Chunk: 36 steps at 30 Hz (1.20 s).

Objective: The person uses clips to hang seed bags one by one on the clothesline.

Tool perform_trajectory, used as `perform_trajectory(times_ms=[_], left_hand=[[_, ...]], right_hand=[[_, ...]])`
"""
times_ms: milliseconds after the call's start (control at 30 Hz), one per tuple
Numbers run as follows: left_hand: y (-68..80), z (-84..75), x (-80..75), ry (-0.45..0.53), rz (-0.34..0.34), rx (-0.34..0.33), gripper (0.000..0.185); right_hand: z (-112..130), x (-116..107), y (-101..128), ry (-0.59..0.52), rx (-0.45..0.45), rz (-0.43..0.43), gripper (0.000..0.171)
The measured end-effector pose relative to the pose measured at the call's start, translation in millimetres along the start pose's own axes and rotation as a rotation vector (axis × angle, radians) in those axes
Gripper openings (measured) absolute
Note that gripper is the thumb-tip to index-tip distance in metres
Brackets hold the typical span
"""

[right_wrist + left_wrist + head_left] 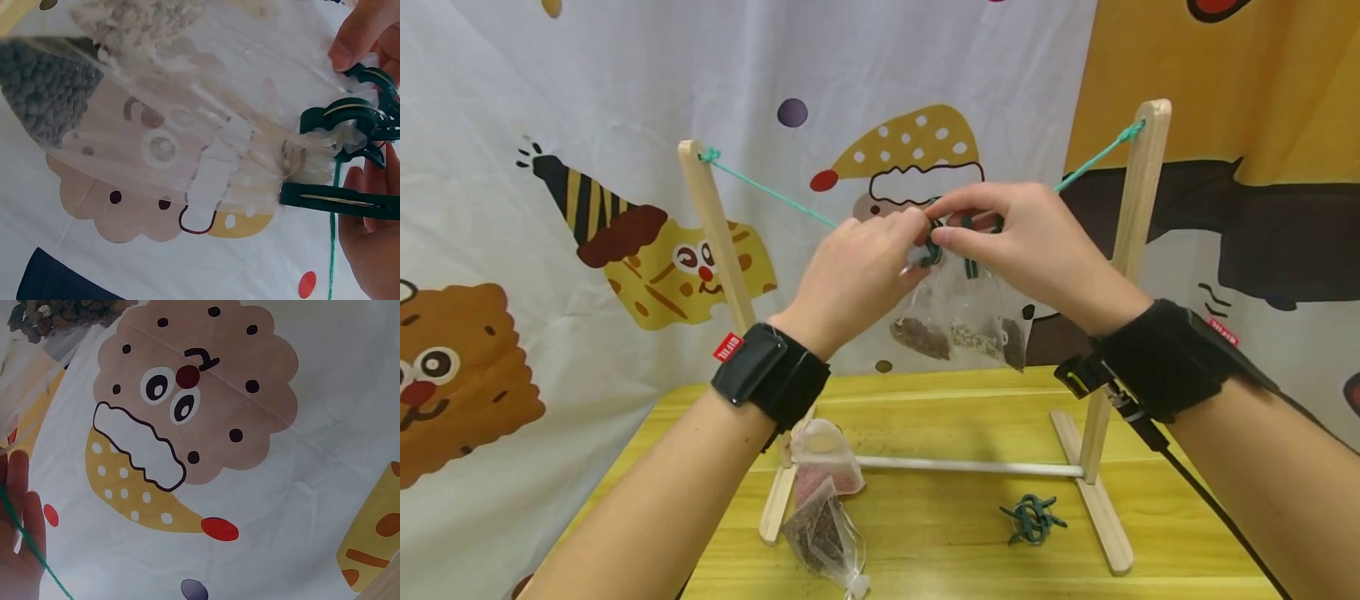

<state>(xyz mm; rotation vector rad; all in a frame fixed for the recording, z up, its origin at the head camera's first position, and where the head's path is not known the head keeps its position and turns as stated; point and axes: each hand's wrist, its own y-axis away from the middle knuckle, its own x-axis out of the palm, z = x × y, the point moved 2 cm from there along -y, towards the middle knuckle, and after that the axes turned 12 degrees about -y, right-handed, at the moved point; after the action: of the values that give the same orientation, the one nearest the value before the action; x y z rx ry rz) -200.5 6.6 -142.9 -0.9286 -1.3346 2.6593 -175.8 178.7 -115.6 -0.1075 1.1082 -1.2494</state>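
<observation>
Sheer mesh bags [966, 292] hang from the green cord [1097, 167], filled with dark brown bits, pale gravel and dark grey pellets. Green plastic clips [340, 200] sit at the bag necks along the cord. My right hand [1030, 242] pinches a green clip [935, 243] between thumb and index finger. Opposite it, my left hand [868, 254] has its fingers curled at the top of a mesh bag, just left of that clip; its grip is partly hidden. In the left wrist view, fingers show behind the cord [28, 537] at the left edge.
A wooden frame with a left post [718, 242], right post [1138, 192] and white crossbar [970, 467] stands on the yellow table [940, 533]. Two filled mesh bags, one pink [827, 462] and one brown [820, 533], lie front left. A cluster of green clips [1033, 518] sits front right.
</observation>
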Motion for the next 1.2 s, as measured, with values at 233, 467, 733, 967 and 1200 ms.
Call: perform_trajectory(times_ms=[233, 467, 733, 967, 1200], left_hand=[[4.5, -0.6, 2.7, 0.015, -0.007, 0.006, 0.031], [5.5, -5.1, 0.5, 0.004, -0.060, 0.031, 0.025], [13.8, -9.3, 3.9, 0.014, -0.090, 0.021, 0.023], [25.0, -13.6, 2.2, 0.004, -0.071, 0.030, 0.026], [39.2, -16.9, 8.5, -0.010, 0.036, 0.022, 0.033]], right_hand=[[1.4, 2.0, 6.6, 0.022, -0.030, -0.014, 0.030], [1.3, 3.2, 16.1, 0.101, -0.101, -0.032, 0.030], [5.0, 7.1, 28.1, 0.172, -0.243, -0.033, 0.026], [6.7, 8.8, 36.7, 0.187, -0.291, -0.052, 0.028], [-1.4, 7.9, 55.6, 0.245, -0.313, -0.084, 0.034]])
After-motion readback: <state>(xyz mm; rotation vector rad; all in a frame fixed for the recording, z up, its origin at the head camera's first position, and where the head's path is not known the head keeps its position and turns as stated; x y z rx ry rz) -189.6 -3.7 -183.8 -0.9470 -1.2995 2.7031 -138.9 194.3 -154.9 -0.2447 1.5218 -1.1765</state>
